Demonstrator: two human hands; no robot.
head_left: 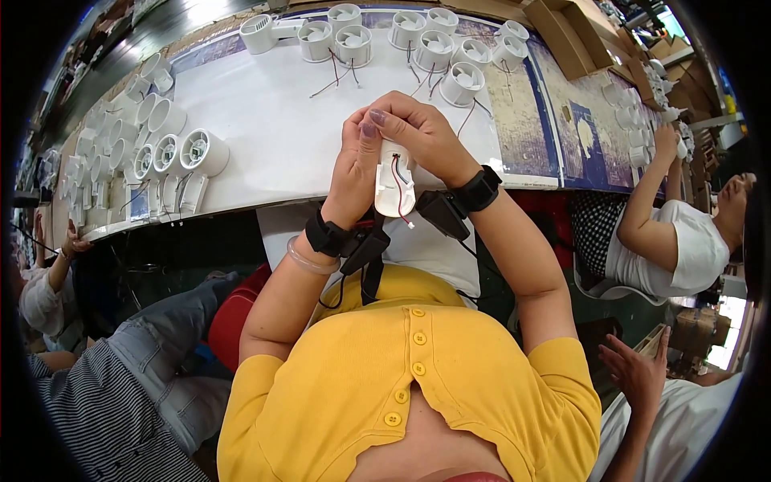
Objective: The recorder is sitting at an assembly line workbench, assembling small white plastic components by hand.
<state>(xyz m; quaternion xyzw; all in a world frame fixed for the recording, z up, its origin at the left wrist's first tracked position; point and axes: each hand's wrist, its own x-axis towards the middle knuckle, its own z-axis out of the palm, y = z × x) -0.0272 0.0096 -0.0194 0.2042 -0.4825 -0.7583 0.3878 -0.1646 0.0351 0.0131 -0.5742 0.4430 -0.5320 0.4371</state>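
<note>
Both my hands hold one small white plastic fan housing (pixel 393 185) above the near edge of the white table (pixel 273 120). My left hand (pixel 353 169) grips its left side, thumb up near the top. My right hand (pixel 418 132) curls over its top and right side. A red wire and a black wire run down the open face of the housing and hang out at its lower end. Each wrist wears a black band with a black box and cable.
Several white round fan heads (pixel 438 48) with loose wires stand at the back of the table. More white fan units (pixel 173 153) lie in rows at the left. Cardboard boxes (pixel 570 36) sit at the far right. Other people sit on both sides.
</note>
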